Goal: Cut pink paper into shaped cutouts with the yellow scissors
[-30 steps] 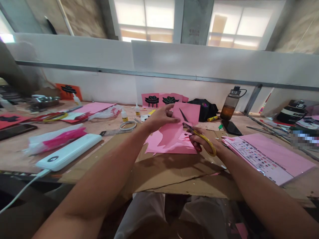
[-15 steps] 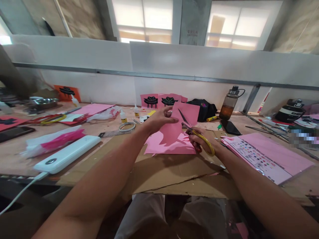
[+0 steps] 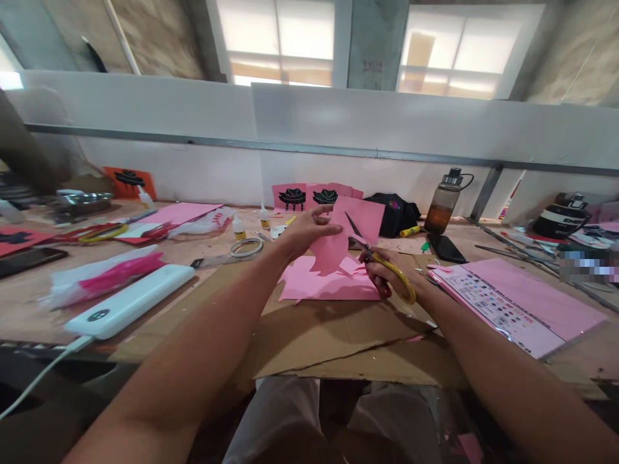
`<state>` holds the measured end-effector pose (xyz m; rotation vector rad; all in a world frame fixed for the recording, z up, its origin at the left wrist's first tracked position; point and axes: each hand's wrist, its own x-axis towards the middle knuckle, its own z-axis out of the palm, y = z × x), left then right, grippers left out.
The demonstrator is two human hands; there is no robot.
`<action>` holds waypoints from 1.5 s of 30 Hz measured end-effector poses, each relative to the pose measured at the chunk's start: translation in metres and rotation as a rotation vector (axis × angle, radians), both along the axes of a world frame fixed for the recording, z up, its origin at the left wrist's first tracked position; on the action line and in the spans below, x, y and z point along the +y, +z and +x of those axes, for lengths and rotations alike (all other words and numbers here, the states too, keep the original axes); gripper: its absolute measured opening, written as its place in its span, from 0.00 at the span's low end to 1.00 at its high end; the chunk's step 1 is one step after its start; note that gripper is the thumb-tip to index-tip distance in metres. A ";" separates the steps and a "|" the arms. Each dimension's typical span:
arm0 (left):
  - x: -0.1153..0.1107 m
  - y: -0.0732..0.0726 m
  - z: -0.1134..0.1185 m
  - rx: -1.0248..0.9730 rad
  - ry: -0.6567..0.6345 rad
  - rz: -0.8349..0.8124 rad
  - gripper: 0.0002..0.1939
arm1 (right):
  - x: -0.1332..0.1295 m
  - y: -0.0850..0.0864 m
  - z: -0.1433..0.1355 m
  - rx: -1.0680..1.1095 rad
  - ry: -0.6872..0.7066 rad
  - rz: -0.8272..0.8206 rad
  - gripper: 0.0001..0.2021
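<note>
A partly cut pink sheet [image 3: 365, 216] is pinched upright between the thumb and fingers of my left hand [image 3: 309, 231]. My right hand [image 3: 387, 270] grips scissors [image 3: 394, 274] with yellow handles. Their blades are spread at the lower right part of the sheet, and one blade shows in front of the paper. Beneath both hands, more pink paper [image 3: 314, 287] with cut pieces lies on the brown cardboard [image 3: 333, 335].
A white power bank [image 3: 133, 299] with a cable lies left. Small glue bottles [image 3: 239, 227] and a tape roll [image 3: 246, 247] sit behind my left forearm. A drink bottle [image 3: 442, 205], a phone [image 3: 445, 248] and a printed sheet [image 3: 503, 306] are at the right.
The scissor blades have spread a little wider, and the held pink sheet has shifted and turned slightly. Both hands keep their hold.
</note>
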<state>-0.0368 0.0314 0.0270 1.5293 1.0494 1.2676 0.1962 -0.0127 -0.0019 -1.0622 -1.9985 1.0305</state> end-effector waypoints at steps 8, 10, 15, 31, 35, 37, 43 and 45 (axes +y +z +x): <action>-0.001 0.001 -0.002 0.082 -0.030 0.075 0.39 | 0.003 -0.005 0.005 -0.013 0.010 0.007 0.11; -0.002 0.003 -0.002 0.113 -0.028 0.086 0.38 | 0.005 -0.009 0.007 -0.021 0.026 0.005 0.12; -0.003 0.004 -0.001 0.149 -0.046 0.088 0.38 | 0.012 -0.020 0.008 -0.021 0.044 -0.054 0.15; -0.003 0.002 0.000 0.176 -0.047 0.107 0.38 | 0.010 -0.020 0.008 -0.076 0.023 0.055 0.13; -0.001 0.002 -0.001 0.186 -0.028 0.119 0.37 | 0.007 -0.017 0.007 -0.056 0.018 0.051 0.12; 0.001 0.001 -0.002 0.180 -0.035 0.115 0.37 | 0.006 -0.016 0.007 -0.069 0.020 0.054 0.12; -0.001 0.002 -0.002 0.137 -0.083 0.079 0.38 | 0.008 -0.019 0.009 -0.097 0.016 0.056 0.12; -0.004 0.003 0.000 0.113 -0.122 0.062 0.38 | 0.010 -0.022 0.010 -0.078 0.014 0.058 0.14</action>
